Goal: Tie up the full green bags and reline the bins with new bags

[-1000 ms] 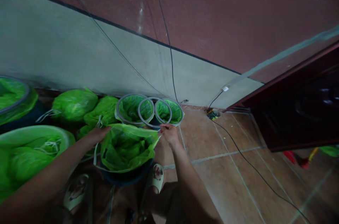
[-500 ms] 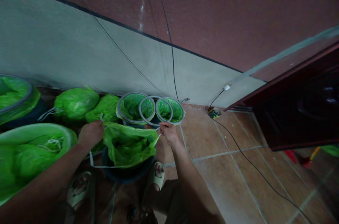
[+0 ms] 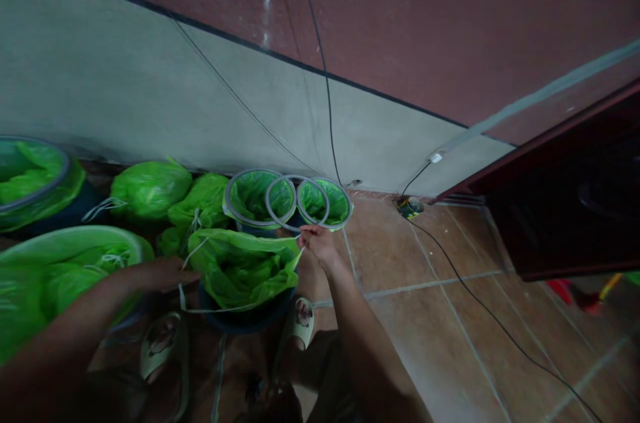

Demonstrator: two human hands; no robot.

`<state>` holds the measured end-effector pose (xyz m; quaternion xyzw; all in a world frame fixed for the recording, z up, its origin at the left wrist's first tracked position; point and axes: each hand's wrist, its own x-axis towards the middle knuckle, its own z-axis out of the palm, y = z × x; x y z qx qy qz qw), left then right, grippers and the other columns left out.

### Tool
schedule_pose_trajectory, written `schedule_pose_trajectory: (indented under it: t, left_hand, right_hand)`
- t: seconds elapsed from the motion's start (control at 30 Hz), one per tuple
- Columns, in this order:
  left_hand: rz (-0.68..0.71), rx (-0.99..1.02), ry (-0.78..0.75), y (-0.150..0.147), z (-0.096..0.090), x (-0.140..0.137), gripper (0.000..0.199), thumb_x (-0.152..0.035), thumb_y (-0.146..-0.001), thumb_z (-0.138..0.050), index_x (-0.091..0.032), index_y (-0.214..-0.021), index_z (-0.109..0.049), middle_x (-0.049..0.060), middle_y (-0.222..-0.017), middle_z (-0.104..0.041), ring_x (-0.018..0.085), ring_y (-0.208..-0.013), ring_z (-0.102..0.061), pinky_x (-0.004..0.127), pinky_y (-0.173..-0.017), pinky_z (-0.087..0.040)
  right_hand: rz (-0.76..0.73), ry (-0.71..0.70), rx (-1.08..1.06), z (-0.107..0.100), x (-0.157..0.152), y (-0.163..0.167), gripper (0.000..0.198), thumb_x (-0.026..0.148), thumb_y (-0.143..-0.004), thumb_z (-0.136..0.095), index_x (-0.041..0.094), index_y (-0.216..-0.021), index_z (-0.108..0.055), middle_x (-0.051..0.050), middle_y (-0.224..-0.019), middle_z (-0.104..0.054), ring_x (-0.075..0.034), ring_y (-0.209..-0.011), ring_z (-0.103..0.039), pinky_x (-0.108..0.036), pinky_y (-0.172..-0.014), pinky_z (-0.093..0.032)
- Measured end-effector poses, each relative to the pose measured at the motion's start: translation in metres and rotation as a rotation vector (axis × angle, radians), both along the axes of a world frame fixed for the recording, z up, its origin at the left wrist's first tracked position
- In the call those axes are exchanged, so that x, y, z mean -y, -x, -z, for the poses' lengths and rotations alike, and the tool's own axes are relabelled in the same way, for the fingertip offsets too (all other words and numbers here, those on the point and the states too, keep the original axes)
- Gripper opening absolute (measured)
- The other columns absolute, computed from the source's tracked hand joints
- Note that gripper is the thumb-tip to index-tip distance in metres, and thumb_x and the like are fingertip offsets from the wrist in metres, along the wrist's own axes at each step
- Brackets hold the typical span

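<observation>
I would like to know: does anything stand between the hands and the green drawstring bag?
Nothing visible does. The right hand pinches the white drawstring at the right edge of the green drawstring bag; the left hand is at its left side, that hand's grip unclear.

The right hand pinches, well apart from the outstretched left hand.

Left hand and right hand: bare. Forearms: bare. Footwear: pale cream, rounded slippers, each upper bearing a dark brown, figure-like marking. Legwear: dark, drab fabric garment; exact colour obscured by shadow.
</observation>
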<state>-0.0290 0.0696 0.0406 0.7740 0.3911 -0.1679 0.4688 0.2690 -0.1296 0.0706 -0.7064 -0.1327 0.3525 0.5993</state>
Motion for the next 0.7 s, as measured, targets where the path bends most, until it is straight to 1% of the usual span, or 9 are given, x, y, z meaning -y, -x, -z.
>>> schedule_pose_trajectory:
  t: [0.07, 0.17, 0.27, 0.33, 0.4, 0.47, 0.57, 0.63, 0.7]
  left_hand:
    - [0.06, -0.007, 0.077, 0.002, 0.006, 0.004, 0.042, -0.057, -0.059, -0.069, -0.016, -0.052, -0.061, 0.0, -0.048, -0.054, 0.015, -0.049, -0.05, 0.023, -0.048, -0.039]
    - [0.014, -0.064, 0.092, 0.003, 0.008, 0.012, 0.032, -0.047, -0.057, -0.068, -0.017, -0.051, -0.06, 0.002, -0.048, -0.059, 0.018, -0.052, -0.056, 0.025, -0.05, -0.042]
    - [0.045, -0.143, 0.167, 0.003, -0.002, 0.018, 0.026, -0.042, -0.057, -0.067, -0.018, -0.05, -0.058, 0.004, -0.045, -0.061, 0.023, -0.048, -0.059, 0.027, -0.045, -0.042]
    - [0.06, -0.071, 0.255, 0.001, -0.012, 0.019, 0.026, -0.042, -0.058, -0.068, -0.017, -0.054, -0.061, 0.005, -0.048, -0.064, 0.023, -0.049, -0.062, 0.027, -0.046, -0.042]
    - [-0.008, 0.054, 0.319, -0.005, -0.023, 0.021, 0.027, -0.043, -0.058, -0.071, -0.017, -0.062, -0.064, 0.004, -0.057, -0.069, 0.022, -0.055, -0.065, 0.026, -0.051, -0.047]
    - [-0.15, 0.15, 0.317, -0.015, -0.031, 0.024, 0.029, -0.042, -0.057, -0.071, -0.017, -0.07, -0.064, 0.003, -0.065, -0.072, 0.022, -0.064, -0.069, 0.028, -0.061, -0.052]
    - [-0.24, 0.183, 0.064, -0.028, -0.035, 0.031, 0.021, -0.035, -0.062, -0.066, -0.019, -0.074, -0.06, 0.001, -0.067, -0.07, 0.022, -0.072, -0.069, 0.031, -0.072, -0.053]
    - [-0.169, 0.13, -0.233, -0.034, -0.035, 0.037, 0.012, -0.03, -0.066, -0.061, -0.02, -0.073, -0.058, 0.002, -0.068, -0.069, 0.024, -0.077, -0.069, 0.034, -0.077, -0.052]
    - [-0.113, 0.091, -0.441, -0.036, -0.033, 0.042, 0.008, -0.029, -0.07, -0.058, -0.021, -0.072, -0.056, 0.005, -0.072, -0.069, 0.027, -0.082, -0.069, 0.036, -0.079, -0.051]
  right_hand:
    - [-0.003, 0.006, 0.01, 0.002, -0.001, 0.001, 0.011, 0.018, -0.062, -0.059, 0.017, -0.072, -0.064, 0.006, -0.046, -0.056, -0.012, -0.045, -0.049, -0.025, -0.051, -0.036]
    - [-0.02, 0.015, 0.032, 0.006, -0.001, 0.0, 0.011, 0.017, -0.063, -0.058, 0.018, -0.072, -0.064, 0.006, -0.047, -0.056, -0.012, -0.046, -0.05, -0.025, -0.053, -0.037]
    - [-0.052, 0.04, 0.061, 0.01, -0.002, 0.0, 0.013, 0.014, -0.062, -0.056, 0.018, -0.071, -0.064, 0.007, -0.049, -0.056, -0.011, -0.047, -0.049, -0.025, -0.054, -0.037]
    - [-0.068, 0.059, 0.083, 0.012, -0.001, 0.0, 0.016, 0.012, -0.061, -0.055, 0.019, -0.072, -0.065, 0.007, -0.05, -0.056, -0.011, -0.048, -0.048, -0.024, -0.054, -0.037]
    - [-0.076, 0.065, 0.103, 0.013, -0.001, 0.0, 0.017, 0.013, -0.062, -0.055, 0.018, -0.074, -0.065, 0.007, -0.051, -0.056, -0.011, -0.048, -0.048, -0.024, -0.054, -0.037]
    - [-0.07, 0.064, 0.103, 0.013, -0.001, 0.001, 0.013, 0.016, -0.065, -0.057, 0.019, -0.075, -0.065, 0.006, -0.051, -0.056, -0.011, -0.049, -0.048, -0.024, -0.054, -0.038]
    - [-0.062, 0.064, 0.082, 0.012, -0.001, 0.002, 0.008, 0.02, -0.068, -0.059, 0.019, -0.074, -0.064, 0.006, -0.051, -0.055, -0.012, -0.049, -0.049, -0.024, -0.055, -0.039]
    - [-0.077, 0.072, 0.084, 0.011, -0.002, 0.002, 0.008, 0.019, -0.069, -0.058, 0.019, -0.074, -0.064, 0.006, -0.05, -0.055, -0.012, -0.049, -0.049, -0.024, -0.055, -0.039]
    - [-0.11, 0.089, 0.103, 0.011, -0.002, 0.001, 0.01, 0.019, -0.069, -0.057, 0.019, -0.075, -0.065, 0.006, -0.051, -0.055, -0.012, -0.049, -0.049, -0.024, -0.053, -0.037]
